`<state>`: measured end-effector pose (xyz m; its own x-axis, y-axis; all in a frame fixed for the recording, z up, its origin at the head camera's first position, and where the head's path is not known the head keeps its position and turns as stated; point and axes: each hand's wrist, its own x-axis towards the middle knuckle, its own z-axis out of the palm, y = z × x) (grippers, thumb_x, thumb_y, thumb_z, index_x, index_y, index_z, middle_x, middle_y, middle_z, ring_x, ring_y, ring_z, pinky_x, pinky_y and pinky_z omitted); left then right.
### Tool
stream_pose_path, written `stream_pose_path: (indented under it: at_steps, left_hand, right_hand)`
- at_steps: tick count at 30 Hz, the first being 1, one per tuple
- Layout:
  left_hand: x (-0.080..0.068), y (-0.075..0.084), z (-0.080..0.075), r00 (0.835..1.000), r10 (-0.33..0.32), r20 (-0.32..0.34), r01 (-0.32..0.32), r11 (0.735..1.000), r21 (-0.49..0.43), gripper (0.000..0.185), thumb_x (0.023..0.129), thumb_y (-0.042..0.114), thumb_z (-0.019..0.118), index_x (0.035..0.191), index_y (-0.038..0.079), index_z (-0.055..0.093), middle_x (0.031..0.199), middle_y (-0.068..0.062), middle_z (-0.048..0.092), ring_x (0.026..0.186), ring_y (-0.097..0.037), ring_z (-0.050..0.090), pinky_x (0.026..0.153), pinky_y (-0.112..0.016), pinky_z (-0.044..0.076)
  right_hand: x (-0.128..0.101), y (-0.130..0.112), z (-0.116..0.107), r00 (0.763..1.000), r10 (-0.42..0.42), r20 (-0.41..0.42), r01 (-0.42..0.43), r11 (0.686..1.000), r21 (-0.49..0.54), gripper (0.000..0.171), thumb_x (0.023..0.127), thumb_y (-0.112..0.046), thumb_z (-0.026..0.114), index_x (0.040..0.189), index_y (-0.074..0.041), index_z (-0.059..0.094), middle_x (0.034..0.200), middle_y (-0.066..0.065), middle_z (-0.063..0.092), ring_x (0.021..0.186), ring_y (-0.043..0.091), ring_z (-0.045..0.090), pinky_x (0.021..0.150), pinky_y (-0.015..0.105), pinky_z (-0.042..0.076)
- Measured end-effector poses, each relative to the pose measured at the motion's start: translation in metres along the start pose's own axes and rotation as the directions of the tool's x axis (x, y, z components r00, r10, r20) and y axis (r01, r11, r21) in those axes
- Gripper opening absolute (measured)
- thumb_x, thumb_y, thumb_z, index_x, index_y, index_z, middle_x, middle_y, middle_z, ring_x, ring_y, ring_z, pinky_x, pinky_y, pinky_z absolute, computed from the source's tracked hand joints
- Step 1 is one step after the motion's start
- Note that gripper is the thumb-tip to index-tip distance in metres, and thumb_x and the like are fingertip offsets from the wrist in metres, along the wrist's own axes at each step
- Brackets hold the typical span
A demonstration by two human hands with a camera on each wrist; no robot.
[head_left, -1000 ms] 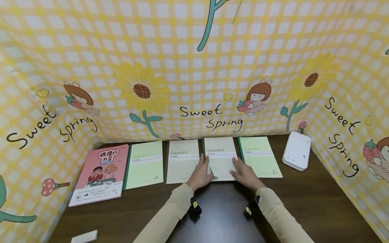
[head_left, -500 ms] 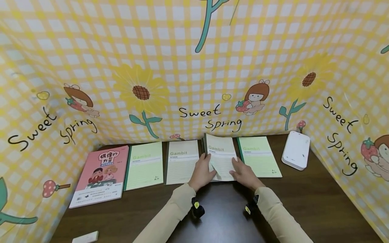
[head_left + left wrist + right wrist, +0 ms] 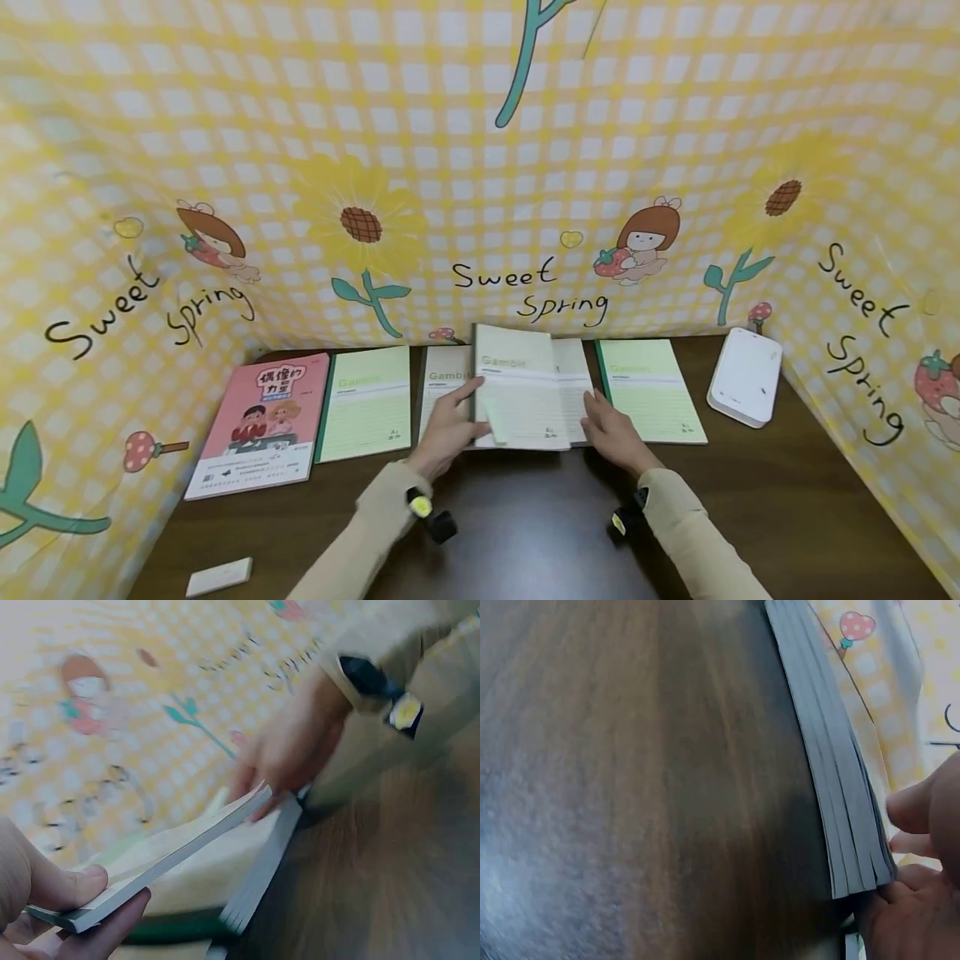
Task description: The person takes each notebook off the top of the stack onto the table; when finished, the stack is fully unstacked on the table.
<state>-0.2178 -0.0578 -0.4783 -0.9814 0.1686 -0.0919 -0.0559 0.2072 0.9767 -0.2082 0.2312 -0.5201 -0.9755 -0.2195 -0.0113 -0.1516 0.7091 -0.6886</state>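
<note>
Two hands at work on one stack of Gambit notebooks [image 3: 572, 392], which sits at the back of the dark wooden table [image 3: 750, 500], between a beige notebook [image 3: 438, 392] on its left and a green notebook [image 3: 648, 387] on its right. My left hand [image 3: 446, 429] pinches the top notebook [image 3: 521, 392] by its left edge, thumb above and fingers below as the left wrist view shows, and holds that copy tilted up off the stack; its pale green cover carries the word Gambit. My right hand [image 3: 615, 429] lies with fingers straight on the right side of the stack, pressing it flat; the right wrist view shows several grey page edges [image 3: 840, 795] layered there, with my fingertips [image 3: 911, 810] touching the near corner. Further items, left to right along the back: one pink book [image 3: 258, 425] with cartoon figures and printed characters on the cover, one light green notebook [image 3: 367, 400] just beside it. One white rounded device [image 3: 746, 375] lies well to the right of the green notebook, near the corner. One small white block [image 3: 219, 577] lies at the near left edge of the table. Backdrop [image 3: 480, 167] on three sides: yellow checked cloth printed with sunflowers, small figures and "Sweet Spring". Both sleeves are beige.
</note>
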Motion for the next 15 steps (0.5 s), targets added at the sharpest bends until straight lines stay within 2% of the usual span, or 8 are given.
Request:
stream_pose_path:
  at_steps: [1, 2, 5, 8, 10, 11, 13, 15]
  left_hand:
    - [-0.01, -0.002, -0.012, 1.0, -0.004, -0.01, 0.004, 1.0, -0.006, 0.079, 0.074, -0.013, 0.07, 0.143, 0.019, 0.049, 0.154, -0.013, 0.037, 0.076, -0.018, 0.051, 0.054, -0.022, 0.045]
    - [-0.021, -0.005, -0.024, 1.0, -0.01, -0.013, 0.009, 1.0, -0.019, 0.079, 0.075, -0.014, 0.07, 0.143, 0.019, 0.049, 0.154, -0.014, 0.036, 0.073, -0.013, 0.052, 0.055, -0.022, 0.046]
    - [-0.061, -0.013, -0.059, 0.997, -0.075, -0.023, 0.074, 0.995, -0.062, 0.08, 0.077, -0.016, 0.067, 0.146, 0.018, 0.045, 0.15, -0.022, 0.039, 0.048, -0.009, 0.047, 0.056, -0.024, 0.051]
    - [-0.1, -0.023, -0.086, 0.982, -0.189, -0.027, 0.187, 0.981, -0.057, 0.082, 0.076, -0.016, 0.067, 0.147, 0.017, 0.043, 0.14, -0.028, 0.048, 0.051, -0.007, 0.053, 0.06, -0.026, 0.054]
    - [-0.122, -0.03, -0.102, 0.965, -0.261, -0.002, 0.261, 0.965, -0.022, 0.084, 0.076, -0.012, 0.069, 0.149, 0.017, 0.039, 0.136, -0.029, 0.051, 0.059, -0.01, 0.061, 0.064, -0.027, 0.055]
    - [-0.132, -0.034, -0.11, 0.957, -0.29, 0.009, 0.29, 0.957, 0.005, 0.085, 0.076, -0.009, 0.071, 0.15, 0.017, 0.038, 0.13, -0.028, 0.056, 0.058, -0.011, 0.06, 0.063, -0.028, 0.055]
    - [-0.149, -0.045, -0.125, 0.942, -0.323, 0.088, 0.325, 0.946, -0.015, 0.086, 0.079, -0.004, 0.072, 0.152, 0.016, 0.032, 0.126, -0.025, 0.059, 0.067, -0.018, 0.067, 0.067, -0.031, 0.056]
    - [-0.164, -0.057, -0.14, 0.926, -0.312, 0.211, 0.336, 0.937, -0.091, 0.084, 0.082, 0.0, 0.072, 0.151, 0.029, 0.034, 0.123, -0.023, 0.063, 0.085, -0.027, 0.072, 0.076, -0.034, 0.058]
  right_hand:
    - [-0.002, 0.001, -0.001, 1.0, -0.008, -0.003, 0.008, 1.0, -0.011, 0.056, 0.102, -0.015, 0.045, 0.148, 0.01, 0.024, 0.155, 0.03, 0.019, 0.144, 0.045, 0.02, 0.112, 0.06, 0.026]
    - [-0.004, 0.002, -0.002, 1.0, -0.015, -0.008, 0.015, 1.0, -0.024, 0.056, 0.102, -0.014, 0.046, 0.148, 0.01, 0.024, 0.155, 0.03, 0.02, 0.144, 0.044, 0.019, 0.112, 0.06, 0.026]
    - [-0.011, 0.004, -0.007, 1.0, -0.019, -0.005, 0.019, 0.999, -0.027, 0.058, 0.101, -0.014, 0.046, 0.148, 0.011, 0.022, 0.155, 0.031, 0.018, 0.145, 0.045, 0.014, 0.112, 0.061, 0.024]
    - [-0.019, 0.008, -0.015, 1.0, -0.021, -0.021, 0.02, 0.999, -0.039, 0.059, 0.101, -0.014, 0.047, 0.147, 0.012, 0.022, 0.155, 0.032, 0.017, 0.144, 0.048, 0.014, 0.111, 0.063, 0.023]
    - [-0.023, 0.01, -0.02, 0.999, -0.026, -0.04, 0.024, 0.998, -0.055, 0.059, 0.101, -0.014, 0.048, 0.147, 0.013, 0.023, 0.155, 0.033, 0.018, 0.143, 0.049, 0.015, 0.11, 0.065, 0.023]
    - [-0.025, 0.011, -0.022, 0.998, -0.028, -0.051, 0.025, 0.998, -0.059, 0.059, 0.101, -0.014, 0.048, 0.147, 0.013, 0.023, 0.154, 0.033, 0.018, 0.143, 0.05, 0.016, 0.11, 0.065, 0.023]
    - [-0.026, 0.012, -0.025, 0.998, -0.03, -0.063, 0.026, 0.997, -0.073, 0.059, 0.101, -0.015, 0.048, 0.146, 0.013, 0.024, 0.154, 0.034, 0.019, 0.143, 0.05, 0.016, 0.109, 0.065, 0.023]
    - [-0.028, 0.013, -0.025, 0.998, -0.024, -0.061, 0.02, 0.997, -0.069, 0.059, 0.101, -0.016, 0.047, 0.147, 0.013, 0.023, 0.154, 0.034, 0.017, 0.143, 0.051, 0.016, 0.109, 0.066, 0.023]
